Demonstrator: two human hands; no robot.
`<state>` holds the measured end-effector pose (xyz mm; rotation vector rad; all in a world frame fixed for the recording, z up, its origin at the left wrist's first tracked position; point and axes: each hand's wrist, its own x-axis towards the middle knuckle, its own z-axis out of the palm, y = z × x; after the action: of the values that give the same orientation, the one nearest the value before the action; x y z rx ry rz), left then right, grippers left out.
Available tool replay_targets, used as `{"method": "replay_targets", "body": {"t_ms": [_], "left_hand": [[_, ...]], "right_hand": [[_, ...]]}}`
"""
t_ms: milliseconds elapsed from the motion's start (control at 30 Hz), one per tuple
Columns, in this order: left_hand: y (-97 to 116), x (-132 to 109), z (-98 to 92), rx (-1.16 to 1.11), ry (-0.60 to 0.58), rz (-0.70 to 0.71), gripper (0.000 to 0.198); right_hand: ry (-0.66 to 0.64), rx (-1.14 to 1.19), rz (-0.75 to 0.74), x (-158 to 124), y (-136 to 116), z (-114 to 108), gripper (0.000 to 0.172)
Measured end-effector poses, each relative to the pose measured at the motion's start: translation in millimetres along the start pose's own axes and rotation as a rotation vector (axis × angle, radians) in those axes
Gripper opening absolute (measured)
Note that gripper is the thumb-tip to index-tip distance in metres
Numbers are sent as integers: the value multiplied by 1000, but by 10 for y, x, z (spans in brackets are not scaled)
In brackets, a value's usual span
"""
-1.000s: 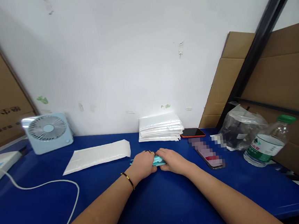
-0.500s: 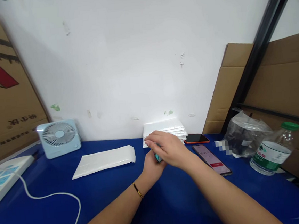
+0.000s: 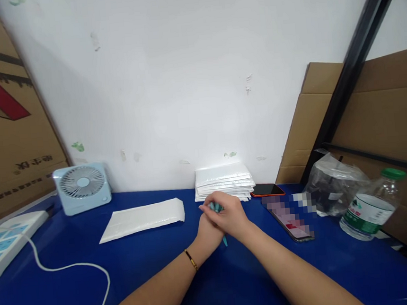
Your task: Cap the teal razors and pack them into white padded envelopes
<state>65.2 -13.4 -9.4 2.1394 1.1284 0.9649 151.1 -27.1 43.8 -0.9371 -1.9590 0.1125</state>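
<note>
My left hand (image 3: 208,230) and my right hand (image 3: 232,214) meet over the middle of the blue table. Between them is a slender teal thing (image 3: 225,240), perhaps a pen, its pointed end sticking out below my fingers. More teal shows near my thumbs; whether it is one piece or several I cannot tell. The fingers of my left hand are curled and partly covered by my right hand, which is bent closed over the top. A white padded mailer (image 3: 143,219) lies flat to the left. Behind my hands a stack of white padded mailers (image 3: 223,179) rests against the wall.
A light blue fan (image 3: 82,187) stands at the back left, beside a white power strip (image 3: 10,240) with a white cable (image 3: 74,265). To the right are two phones (image 3: 268,189), a plastic bag (image 3: 334,183) and a green-capped water bottle (image 3: 369,211). Cardboard boxes flank the table.
My right hand has drawn down toward me and curled more tightly over my left. The teal thing's pointed end now shows below my hands, and more of the mailer stack is uncovered.
</note>
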Motion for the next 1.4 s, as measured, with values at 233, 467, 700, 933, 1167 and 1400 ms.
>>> {"method": "replay_targets", "body": {"t_ms": [233,467,700,933,1167,1400], "left_hand": [[13,-71,40,-374,185,-65,47],[-71,-57,95,-524,-253,-173,19],[43,-143,-189,-1100,-769,-373,47],[58,-106,-159,-800,-444,-301,27],[127,-81,-129,-479,-205,-198,17],[327,-172,-299,-921,-988,-487,43]], "right_hand": [[346,229,254,-90,130,49,6],[384,516,457,-117,287,-21,12],[-286,1304,410,-152,158,-179,59],[9,1146,697,-230,178,92,20],[155,1194,680,-200,258,39,20],[-336,1533,364,-242,170,-186,30]]}}
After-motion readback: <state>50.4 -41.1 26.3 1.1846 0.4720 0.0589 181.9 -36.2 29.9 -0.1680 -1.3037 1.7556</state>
